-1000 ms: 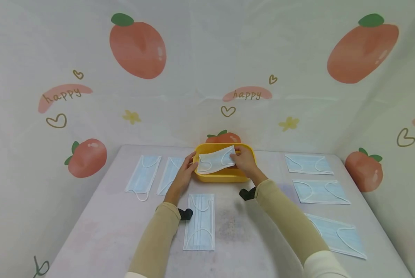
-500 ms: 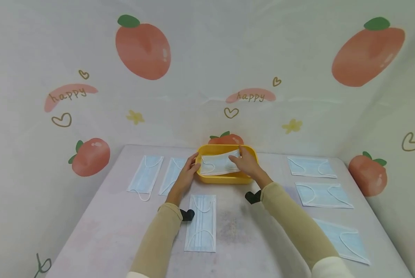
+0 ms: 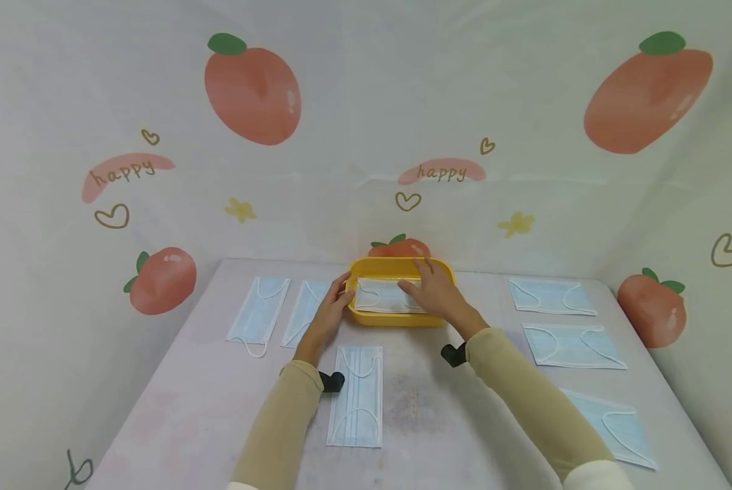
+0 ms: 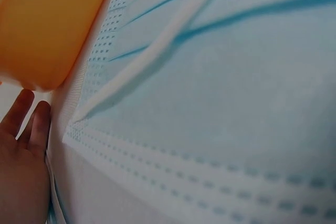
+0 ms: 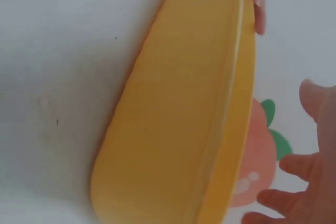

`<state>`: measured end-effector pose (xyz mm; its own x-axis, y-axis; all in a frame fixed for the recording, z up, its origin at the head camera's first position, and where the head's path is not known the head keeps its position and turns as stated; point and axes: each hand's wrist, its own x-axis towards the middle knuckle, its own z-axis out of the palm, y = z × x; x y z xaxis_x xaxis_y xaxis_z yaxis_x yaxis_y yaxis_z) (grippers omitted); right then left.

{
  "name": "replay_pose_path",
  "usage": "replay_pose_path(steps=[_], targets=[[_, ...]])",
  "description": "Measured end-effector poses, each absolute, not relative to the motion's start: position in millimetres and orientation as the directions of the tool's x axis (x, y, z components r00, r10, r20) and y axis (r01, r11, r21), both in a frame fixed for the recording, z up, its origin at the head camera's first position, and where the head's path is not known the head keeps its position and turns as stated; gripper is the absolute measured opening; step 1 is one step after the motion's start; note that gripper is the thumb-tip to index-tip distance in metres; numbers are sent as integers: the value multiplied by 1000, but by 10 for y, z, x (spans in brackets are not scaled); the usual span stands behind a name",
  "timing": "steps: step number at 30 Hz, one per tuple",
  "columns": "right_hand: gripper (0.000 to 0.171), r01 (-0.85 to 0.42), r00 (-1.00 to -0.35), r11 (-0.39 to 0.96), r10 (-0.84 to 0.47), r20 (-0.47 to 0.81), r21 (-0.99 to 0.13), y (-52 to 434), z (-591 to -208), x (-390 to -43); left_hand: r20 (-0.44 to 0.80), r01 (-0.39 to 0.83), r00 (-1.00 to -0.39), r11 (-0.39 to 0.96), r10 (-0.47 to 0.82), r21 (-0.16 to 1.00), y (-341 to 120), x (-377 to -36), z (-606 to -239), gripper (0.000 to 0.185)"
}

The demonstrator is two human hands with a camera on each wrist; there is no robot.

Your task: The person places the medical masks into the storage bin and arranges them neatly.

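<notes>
A yellow tray [image 3: 402, 318] stands at the far middle of the counter [image 3: 427, 422], close to the backdrop printed with peaches and the word "happy". Inside the tray lies a pale blue face mask [image 3: 385, 297], flat, with its white ear loops showing on top.

The right hand [image 3: 434, 291] lies over the right end of that mask, fingers stretched out straight and spread, pressing on it rather than gripping; the right wrist view shows the same fingers splayed past the tray's rim. The left hand [image 3: 333, 310] is at the tray's left end, its fingers against the tray's outer wall and the mask's left edge. They look nearly straight, but whether they pinch the mask edge cannot be told.

Left of the tray, two more masks [image 3: 259, 314] lie side by side on the counter, the nearer one partly under the left hand. In front of the tray, toward the person, a single mask [image 3: 356, 395] lies lengthwise beside the left forearm. Right of the tray, three masks [image 3: 570, 346] lie in a row running toward the person, well apart from the tray, the nearest partly hidden by the right sleeve. Both sleeves are tan.
</notes>
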<state>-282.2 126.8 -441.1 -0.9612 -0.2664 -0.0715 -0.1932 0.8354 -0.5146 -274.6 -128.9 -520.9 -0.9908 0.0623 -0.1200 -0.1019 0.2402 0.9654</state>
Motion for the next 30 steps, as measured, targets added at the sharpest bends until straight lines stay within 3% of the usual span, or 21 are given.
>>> replay_pose_path(steps=[4,12,30], targets=[[82,-264,-959,889,-285,-2,-374,1260,-4389,-2769,-127,-109,-990,245,57,963,-1287,-2750,-5213,48],[84,-276,-958,927,-286,-5,-253,1318,-4416,-2720,-124,-106,-991,248,59,963,-1278,-2759,-5219,50],[90,-220,-972,940,-234,-22,-261,1703,-4459,-2698,-147,-129,-988,258,49,957,-1270,-2741,-5208,49]])
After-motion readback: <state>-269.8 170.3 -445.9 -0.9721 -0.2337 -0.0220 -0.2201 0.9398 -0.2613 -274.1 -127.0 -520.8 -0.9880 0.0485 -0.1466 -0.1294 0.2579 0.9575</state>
